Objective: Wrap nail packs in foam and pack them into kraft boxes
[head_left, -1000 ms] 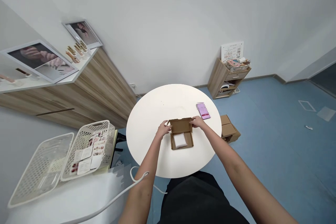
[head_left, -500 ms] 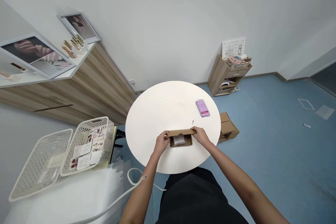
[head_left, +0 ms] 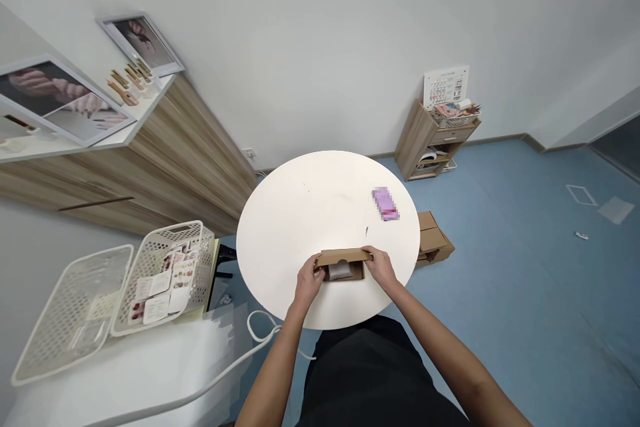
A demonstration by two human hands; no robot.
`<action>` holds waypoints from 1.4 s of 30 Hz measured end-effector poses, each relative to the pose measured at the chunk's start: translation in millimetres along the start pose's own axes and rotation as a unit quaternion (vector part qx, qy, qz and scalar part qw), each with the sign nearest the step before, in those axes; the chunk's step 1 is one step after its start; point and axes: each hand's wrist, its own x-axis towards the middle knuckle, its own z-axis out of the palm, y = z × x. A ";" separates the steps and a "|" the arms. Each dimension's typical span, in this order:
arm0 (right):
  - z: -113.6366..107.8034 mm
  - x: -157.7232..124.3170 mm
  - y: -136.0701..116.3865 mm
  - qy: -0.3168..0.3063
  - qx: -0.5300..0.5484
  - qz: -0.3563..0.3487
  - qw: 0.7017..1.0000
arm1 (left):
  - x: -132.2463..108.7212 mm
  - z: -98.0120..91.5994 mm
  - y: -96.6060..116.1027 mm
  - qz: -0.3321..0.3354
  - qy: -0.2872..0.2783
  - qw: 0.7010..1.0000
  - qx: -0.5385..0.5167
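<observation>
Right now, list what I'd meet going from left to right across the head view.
Leftmost basket, basket holding cards, left hand, cardboard box, right hand, wooden shelf unit, white frame on the floor, pale sheet on the floor.

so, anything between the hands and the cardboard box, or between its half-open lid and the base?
Nothing visible between the left hand or right hand and the cardboard box; both are on the lid. Under it, a small packet lies in the base; can't tell if it touches the lid.
</observation>
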 end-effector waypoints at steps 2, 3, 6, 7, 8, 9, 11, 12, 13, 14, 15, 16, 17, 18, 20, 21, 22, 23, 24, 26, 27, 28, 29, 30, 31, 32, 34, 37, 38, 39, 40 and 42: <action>-1.2 4.7 -1.7 0.000 0.005 0.011 1.000 | 4.3 -6.0 3.9 -0.010 -0.016 1.000 0.003; -1.8 7.8 -2.6 0.001 0.008 0.016 1.000 | 7.1 -9.0 6.5 -0.018 -0.025 1.000 0.003; -2.8 16.1 -3.6 0.002 0.015 0.030 0.999 | 15.5 -16.2 13.2 -0.033 -0.047 0.998 0.012; -2.6 17.1 -2.7 0.002 0.015 0.031 0.999 | 17.1 -17.2 13.7 -0.032 -0.050 0.998 0.020; -1.8 16.7 -0.9 0.003 0.014 0.030 0.999 | 17.5 -17.4 12.8 -0.026 -0.053 0.998 0.032; -0.4 14.8 2.1 0.003 0.011 0.027 1.000 | 16.3 -16.4 10.4 -0.016 -0.054 0.997 0.046; 5.2 6.2 11.5 -0.002 0.000 0.018 1.000 | 8.8 -11.5 1.2 0.015 -0.053 0.996 0.075; 9.4 0.0 17.9 -0.007 -0.007 0.011 1.000 | 2.6 -7.7 -5.0 0.034 -0.050 0.994 0.088; 14.5 -7.1 25.1 -0.011 -0.016 0.004 1.000 | -4.9 -3.2 -11.9 0.053 -0.044 0.993 0.094; 20.2 -14.6 32.8 -0.011 -0.023 -0.009 1.000 | -13.1 1.7 -18.9 0.067 -0.041 0.992 0.102; 26.3 -22.1 40.8 -0.009 -0.031 -0.020 0.999 | -21.6 6.8 -25.8 0.075 -0.042 0.990 0.115; 32.4 -29.3 48.6 -0.007 -0.037 -0.033 0.999 | -29.9 11.9 -32.3 0.078 -0.042 0.988 0.127; 38.3 -35.8 56.0 -0.009 -0.040 -0.049 0.998 | -37.7 16.9 -38.2 0.077 -0.046 0.987 0.136; 43.7 -41.6 62.8 -0.012 -0.043 -0.060 0.997 | -44.7 21.6 -43.4 0.077 -0.051 0.985 0.145; 52.8 -50.4 74.1 -0.026 -0.053 -0.078 0.995 | -55.5 30.1 -51.7 0.069 -0.054 0.985 0.151; 56.6 -53.6 78.6 -0.035 -0.059 -0.082 0.994 | -59.4 34.1 -54.8 0.064 -0.055 0.986 0.147; 60.1 -56.1 82.3 -0.044 -0.066 -0.083 0.993 | -62.4 37.9 -57.3 0.058 -0.056 0.987 0.140; 63.3 -58.0 85.5 -0.052 -0.073 -0.081 0.993 | -64.7 41.5 -59.4 0.051 -0.057 0.989 0.128; 66.4 -59.3 88.2 -0.059 -0.079 -0.077 0.992 | -66.3 45.0 -61.0 0.046 -0.058 0.991 0.114; 71.7 -60.2 92.0 -0.069 -0.083 -0.069 0.992 | -68.2 51.5 -63.3 0.035 -0.050 0.995 0.075; 73.6 -59.8 93.1 -0.073 -0.078 -0.065 0.992 | -68.6 54.3 -63.9 0.029 -0.043 0.997 0.052; 74.6 -58.7 93.4 -0.080 -0.070 -0.060 0.993 | -68.7 56.6 -64.0 0.022 -0.034 0.999 0.025; 74.7 -57.1 93.0 -0.088 -0.059 -0.050 0.993 | -68.6 58.3 -63.5 0.012 -0.027 1.000 -0.002; 73.6 -55.0 91.6 -0.096 -0.046 -0.038 0.994 | -68.3 59.4 -62.2 -0.001 -0.020 0.999 -0.029; 71.2 -52.6 89.2 -0.105 -0.032 -0.027 0.994 | -67.6 59.7 -60.0 -0.017 -0.016 0.998 -0.055; 67.5 -50.0 85.7 -0.113 -0.016 -0.018 0.993 | -66.7 59.1 -56.7 -0.034 -0.011 0.996 -0.080; 57.1 -45.1 75.7 -0.121 0.018 -0.010 0.992 | -63.6 55.4 -46.9 -0.071 0.002 0.990 -0.123; 36.9 -38.9 55.8 -0.126 0.072 -0.016 0.989 | -56.2 43.2 -26.2 -0.115 0.027 0.980 -0.163; 30.0 -37.0 48.9 -0.128 0.089 -0.020 0.988 | -53.2 37.6 -18.9 -0.123 0.034 0.978 -0.166; 23.5 -34.8 42.3 -0.127 0.102 -0.022 0.986 | -50.1 31.5 -12.1 -0.127 0.042 0.977 -0.163; 17.4 -32.2 36.3 -0.126 0.110 -0.020 0.986 | -46.9 25.2 -6.1 -0.127 0.046 0.979 -0.153; 7.1 -25.6 26.7 -0.126 0.106 -0.002 0.986 | -40.1 13.0 3.1 -0.133 0.048 0.982 -0.124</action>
